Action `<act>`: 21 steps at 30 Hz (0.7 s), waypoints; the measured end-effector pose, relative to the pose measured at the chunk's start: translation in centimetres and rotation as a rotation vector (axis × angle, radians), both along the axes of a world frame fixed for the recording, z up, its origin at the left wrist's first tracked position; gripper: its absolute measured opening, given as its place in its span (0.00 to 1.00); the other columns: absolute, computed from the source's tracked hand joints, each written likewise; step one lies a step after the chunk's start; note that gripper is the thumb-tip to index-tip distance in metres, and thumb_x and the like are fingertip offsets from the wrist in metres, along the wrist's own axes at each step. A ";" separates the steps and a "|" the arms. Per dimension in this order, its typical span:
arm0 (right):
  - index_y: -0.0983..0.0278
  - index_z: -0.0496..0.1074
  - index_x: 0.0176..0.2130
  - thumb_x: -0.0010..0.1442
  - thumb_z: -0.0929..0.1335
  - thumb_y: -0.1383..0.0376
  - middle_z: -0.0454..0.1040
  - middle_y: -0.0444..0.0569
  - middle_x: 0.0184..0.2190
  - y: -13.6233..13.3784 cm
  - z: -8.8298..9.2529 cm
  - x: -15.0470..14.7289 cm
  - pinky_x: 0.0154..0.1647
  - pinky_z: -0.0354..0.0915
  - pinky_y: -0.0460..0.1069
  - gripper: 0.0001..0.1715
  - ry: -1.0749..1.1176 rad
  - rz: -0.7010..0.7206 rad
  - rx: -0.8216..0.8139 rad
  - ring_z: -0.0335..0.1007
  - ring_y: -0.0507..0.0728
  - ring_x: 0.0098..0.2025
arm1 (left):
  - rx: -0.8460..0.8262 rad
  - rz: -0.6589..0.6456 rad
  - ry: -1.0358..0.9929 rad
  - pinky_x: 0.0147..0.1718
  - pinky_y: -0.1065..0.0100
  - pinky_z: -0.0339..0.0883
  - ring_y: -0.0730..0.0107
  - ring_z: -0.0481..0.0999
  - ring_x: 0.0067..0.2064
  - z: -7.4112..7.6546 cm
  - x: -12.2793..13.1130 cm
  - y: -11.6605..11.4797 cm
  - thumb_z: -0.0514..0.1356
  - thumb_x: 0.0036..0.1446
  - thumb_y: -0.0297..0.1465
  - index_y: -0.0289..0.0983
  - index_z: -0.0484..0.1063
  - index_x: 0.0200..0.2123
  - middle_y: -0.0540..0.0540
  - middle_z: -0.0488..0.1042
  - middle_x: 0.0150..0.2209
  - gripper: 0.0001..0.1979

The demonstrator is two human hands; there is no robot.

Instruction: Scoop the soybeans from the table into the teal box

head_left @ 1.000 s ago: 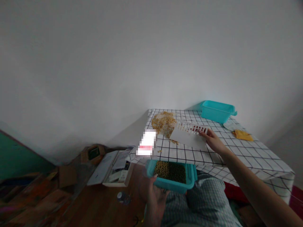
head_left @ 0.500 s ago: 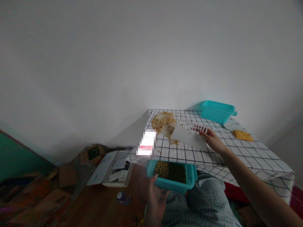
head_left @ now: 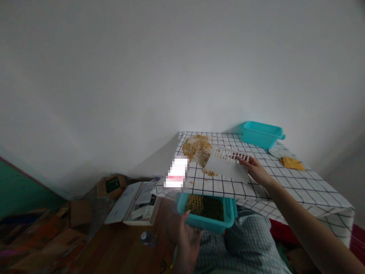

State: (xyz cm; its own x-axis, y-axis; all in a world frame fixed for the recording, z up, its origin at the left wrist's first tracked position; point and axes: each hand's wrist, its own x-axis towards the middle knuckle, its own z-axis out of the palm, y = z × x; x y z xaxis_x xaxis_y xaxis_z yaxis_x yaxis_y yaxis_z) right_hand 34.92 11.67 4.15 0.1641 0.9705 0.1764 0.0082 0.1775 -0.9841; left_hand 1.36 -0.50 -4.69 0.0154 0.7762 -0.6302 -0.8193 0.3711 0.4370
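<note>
White plastic slotted panel (head_left: 225, 167) pinched in right hand (head_left: 256, 171), its edge beside yellow beans (head_left: 204, 144) toward the far-left corner of the tabletop (head_left: 302, 186) — gathering step, by the look. Left hand (head_left: 189, 236) grasps turquoise bin (head_left: 205, 223) just off the near edge; next move calls for panel low, bin steady.

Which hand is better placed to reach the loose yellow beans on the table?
Probably the right hand: it grips the white slotted sheet, whose left end is beside the loose yellow beans on the cloth-covered table. The left hand is off the table, occupied with holding the teal container of beans.
</note>
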 end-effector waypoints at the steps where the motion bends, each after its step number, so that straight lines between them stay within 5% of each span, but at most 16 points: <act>1: 0.54 0.87 0.45 0.51 0.86 0.30 0.93 0.51 0.47 0.0 -0.1 0.0 0.51 0.81 0.61 0.38 0.013 0.002 -0.002 0.89 0.70 0.51 | 0.008 -0.006 -0.007 0.59 0.45 0.83 0.48 0.89 0.50 0.1 0.0 0.0 0.67 0.72 0.34 0.41 0.77 0.70 0.36 0.88 0.55 0.26; 21: 0.55 0.86 0.44 0.52 0.86 0.32 0.92 0.51 0.44 -1.3 1.0 -1.2 0.50 0.82 0.58 0.36 0.061 0.048 -0.065 0.89 0.70 0.52 | 0.079 -0.060 -0.103 0.58 0.46 0.83 0.47 0.89 0.50 -2.7 -1.0 0.2 0.78 0.63 0.38 0.41 0.75 0.72 0.35 0.87 0.55 0.36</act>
